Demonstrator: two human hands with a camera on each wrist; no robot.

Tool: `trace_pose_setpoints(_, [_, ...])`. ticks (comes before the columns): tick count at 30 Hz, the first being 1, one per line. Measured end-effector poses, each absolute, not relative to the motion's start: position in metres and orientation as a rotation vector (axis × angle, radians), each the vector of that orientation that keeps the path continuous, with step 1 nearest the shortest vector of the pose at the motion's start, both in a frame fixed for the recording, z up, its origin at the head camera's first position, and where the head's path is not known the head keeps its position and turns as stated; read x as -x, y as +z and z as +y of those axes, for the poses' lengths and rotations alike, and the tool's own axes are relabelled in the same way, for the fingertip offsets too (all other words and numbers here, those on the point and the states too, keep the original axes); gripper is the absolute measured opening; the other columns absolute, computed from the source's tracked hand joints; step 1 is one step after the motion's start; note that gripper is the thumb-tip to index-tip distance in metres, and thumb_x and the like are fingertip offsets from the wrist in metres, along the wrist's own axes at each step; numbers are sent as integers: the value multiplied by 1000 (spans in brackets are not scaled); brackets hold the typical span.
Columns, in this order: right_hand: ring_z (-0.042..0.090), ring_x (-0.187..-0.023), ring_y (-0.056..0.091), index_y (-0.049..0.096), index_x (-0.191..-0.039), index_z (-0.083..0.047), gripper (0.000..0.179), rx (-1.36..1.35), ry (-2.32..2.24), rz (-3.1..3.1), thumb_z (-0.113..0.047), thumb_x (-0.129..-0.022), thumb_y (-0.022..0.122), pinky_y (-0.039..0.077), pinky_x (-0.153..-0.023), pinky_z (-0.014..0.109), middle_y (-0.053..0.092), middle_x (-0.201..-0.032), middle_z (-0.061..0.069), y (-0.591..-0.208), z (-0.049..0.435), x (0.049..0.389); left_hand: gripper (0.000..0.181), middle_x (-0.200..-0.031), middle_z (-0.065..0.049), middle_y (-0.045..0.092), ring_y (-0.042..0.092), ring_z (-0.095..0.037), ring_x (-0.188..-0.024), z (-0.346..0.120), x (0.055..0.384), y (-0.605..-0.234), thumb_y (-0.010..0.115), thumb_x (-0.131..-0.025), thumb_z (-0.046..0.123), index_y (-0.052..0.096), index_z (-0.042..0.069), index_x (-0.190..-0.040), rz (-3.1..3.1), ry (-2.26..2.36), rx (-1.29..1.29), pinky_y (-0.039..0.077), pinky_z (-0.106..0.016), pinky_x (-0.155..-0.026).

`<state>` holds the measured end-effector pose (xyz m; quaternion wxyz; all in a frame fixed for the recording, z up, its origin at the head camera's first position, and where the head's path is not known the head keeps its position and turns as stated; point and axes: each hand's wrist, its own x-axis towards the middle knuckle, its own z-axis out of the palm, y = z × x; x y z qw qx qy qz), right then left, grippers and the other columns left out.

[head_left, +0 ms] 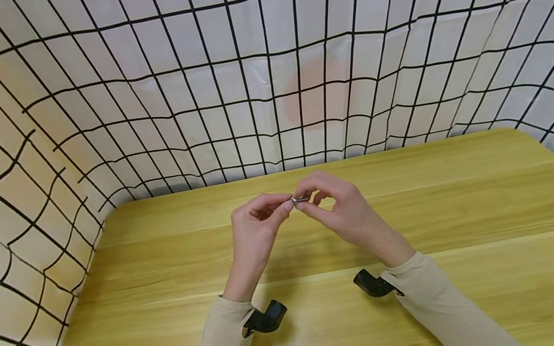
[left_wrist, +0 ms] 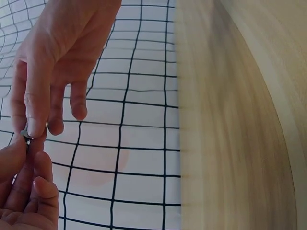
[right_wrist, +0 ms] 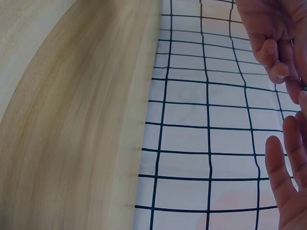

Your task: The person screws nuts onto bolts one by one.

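Observation:
Both hands meet above the table, fingertip to fingertip, around a small metal piece [head_left: 301, 199] with a thin dark shaft. It looks like a bolt, but is too small to tell for sure. My left hand [head_left: 256, 229] pinches its left end between thumb and index finger. The thumb and index finger of my right hand [head_left: 342, 211] pinch it from the other side. In the left wrist view a bit of the metal piece [left_wrist: 25, 134] shows between the fingertips; the fingers hide the rest. At the right wrist view's edge, it is nearly all hidden.
Under the hands lies a wooden table [head_left: 484, 210]. A white curtain with a black grid [head_left: 217, 84] stands along its back and sides. Each wrist carries a black camera mount, one on the left [head_left: 266, 317] and one on the right [head_left: 373, 283].

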<state>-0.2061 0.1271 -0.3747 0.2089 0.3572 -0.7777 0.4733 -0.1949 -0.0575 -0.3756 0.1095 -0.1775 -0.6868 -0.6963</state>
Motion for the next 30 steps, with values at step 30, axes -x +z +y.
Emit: trace_pose_setpoints(30, [19,-93,59,65,-113,-7,25,-927,1344,-2257,-4,-89,72,52,-73,40,66,-103,4,-377,125,205,10,-90,-5,73,61,-17,-72,-59,195,-376,74,-89,9,77,3,-97,-2030,-2045,505,49,-26,-66])
